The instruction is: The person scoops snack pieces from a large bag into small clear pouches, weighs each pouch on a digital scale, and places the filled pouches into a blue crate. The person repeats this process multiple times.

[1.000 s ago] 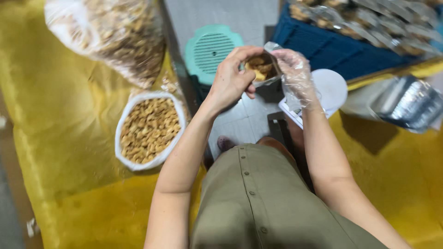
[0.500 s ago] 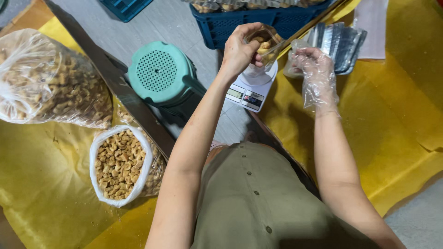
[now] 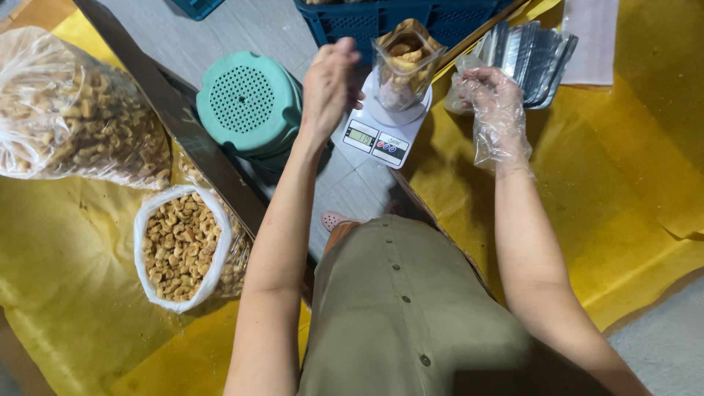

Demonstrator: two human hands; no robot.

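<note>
One clear pouch of nuts (image 3: 402, 67) stands on the white kitchen scale (image 3: 383, 128), boxed in by the blue crate (image 3: 411, 22) behind and the green stool (image 3: 248, 103) beside it. The bare left hand (image 3: 330, 84) hovers loosely curled just left of the pouch, holding nothing, and the gloved right hand (image 3: 493, 110) rests half-open near one stack of silver pouches (image 3: 532, 55). Two open bags of nuts (image 3: 180, 246) lie on the yellow sheet (image 3: 645, 183), well apart from the scale.

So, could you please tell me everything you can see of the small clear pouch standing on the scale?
The clear pouch is a small see-through plastic bag with an open top, standing upright on the round platform of the white kitchen scale. It is filled nearly to the brim with pale golden-brown nut pieces. The left hand is close beside its left edge; whether it touches cannot be told. The right hand, in a thin plastic glove, is apart from it on the right. A blue crate lies just behind.
</note>
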